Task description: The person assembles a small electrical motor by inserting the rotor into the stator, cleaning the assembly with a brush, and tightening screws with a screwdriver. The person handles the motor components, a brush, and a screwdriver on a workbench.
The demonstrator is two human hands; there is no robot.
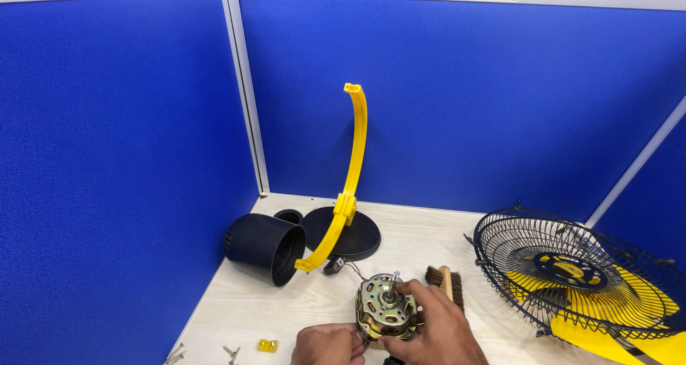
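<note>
Hands are working together at the table's [286,308] near edge: the left hand [327,343] is pinching the fan motor's [386,309] lower rim while the right hand [436,328] is gripping its side, likely keeping the shaft pointing up. A brush [447,282] is lying just behind, the black housing [266,248] tipped aside, screws [232,351] gathered nearby.

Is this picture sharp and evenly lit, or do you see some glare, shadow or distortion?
Head view: light is bright and even; the brass-coloured metal fan motor under the left hand and right hand is sharp, with small glints; soft shadow lies inside the black plastic cylindrical housing; the black wire fan guard looks slightly stretched near the right edge.
</note>
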